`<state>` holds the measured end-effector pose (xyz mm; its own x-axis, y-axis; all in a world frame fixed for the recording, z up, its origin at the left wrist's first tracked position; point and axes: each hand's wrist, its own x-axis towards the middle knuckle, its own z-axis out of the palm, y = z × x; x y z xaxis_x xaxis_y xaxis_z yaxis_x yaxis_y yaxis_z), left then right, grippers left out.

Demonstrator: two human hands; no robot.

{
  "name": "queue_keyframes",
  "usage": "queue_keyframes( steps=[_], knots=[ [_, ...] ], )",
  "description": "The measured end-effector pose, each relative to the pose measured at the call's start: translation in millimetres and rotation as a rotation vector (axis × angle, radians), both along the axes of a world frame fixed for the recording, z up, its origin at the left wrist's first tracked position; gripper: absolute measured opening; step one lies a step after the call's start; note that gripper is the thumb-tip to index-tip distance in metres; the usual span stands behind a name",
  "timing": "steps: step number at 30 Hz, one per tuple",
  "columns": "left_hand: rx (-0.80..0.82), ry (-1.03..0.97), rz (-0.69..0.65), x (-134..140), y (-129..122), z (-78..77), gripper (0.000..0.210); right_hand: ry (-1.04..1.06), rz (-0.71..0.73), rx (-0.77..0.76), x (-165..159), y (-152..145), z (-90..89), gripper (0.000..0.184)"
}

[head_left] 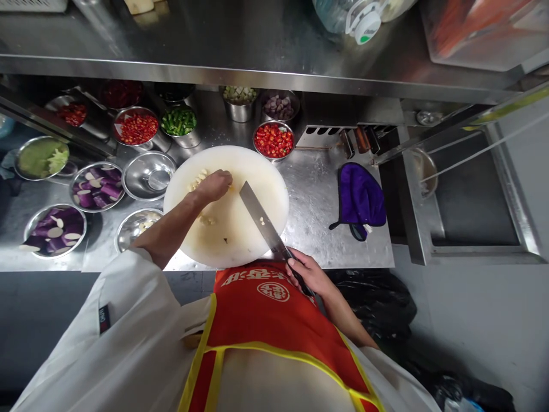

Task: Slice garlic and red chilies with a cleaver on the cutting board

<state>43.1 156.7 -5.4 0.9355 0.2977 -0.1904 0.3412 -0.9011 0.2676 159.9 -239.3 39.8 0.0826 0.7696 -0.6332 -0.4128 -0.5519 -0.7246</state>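
A round white cutting board (251,166) lies on the steel counter in front of me. My right hand (306,272) grips the handle of a knife (266,223), its blade slanting up and left across the board. Two small pale bits stick to the blade. Over the board's middle, my left hand (218,185) is closed, fingers curled downward; what they hold is hidden. Peeled garlic cloves (198,178) lie just left of that hand, and more pale pieces (207,219) sit below it. A small dark scrap (225,240) rests near the board's front.
Left of the board stand a bare metal bowl (149,174), a bowl with pale pieces (136,225) and bowls of cut eggplant (98,187). Chopped red peppers (273,141) and green peppers (179,121) stand behind. A purple cloth (361,194) lies right; a steel shelf (257,77) overhangs the back.
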Motion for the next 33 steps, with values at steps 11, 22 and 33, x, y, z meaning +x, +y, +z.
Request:
queue_keyframes(
  steps=[11, 22, 33],
  knots=[
    [-0.16, -0.047, 0.192, -20, -75, -2.4, 0.02, 0.003, -0.014, -0.007, -3, 4, 1.7, 0.074],
    [-0.273, -0.246, 0.351, -27, -89, -18.8, 0.016, -0.16, 0.128, -0.02, 1, 7, 8.8, 0.066],
    [-0.233, -0.255, 0.277, -25, -88, -24.8, 0.021, -0.224, 0.16, -0.034, -1, 9, 23.4, 0.06]
  ],
)
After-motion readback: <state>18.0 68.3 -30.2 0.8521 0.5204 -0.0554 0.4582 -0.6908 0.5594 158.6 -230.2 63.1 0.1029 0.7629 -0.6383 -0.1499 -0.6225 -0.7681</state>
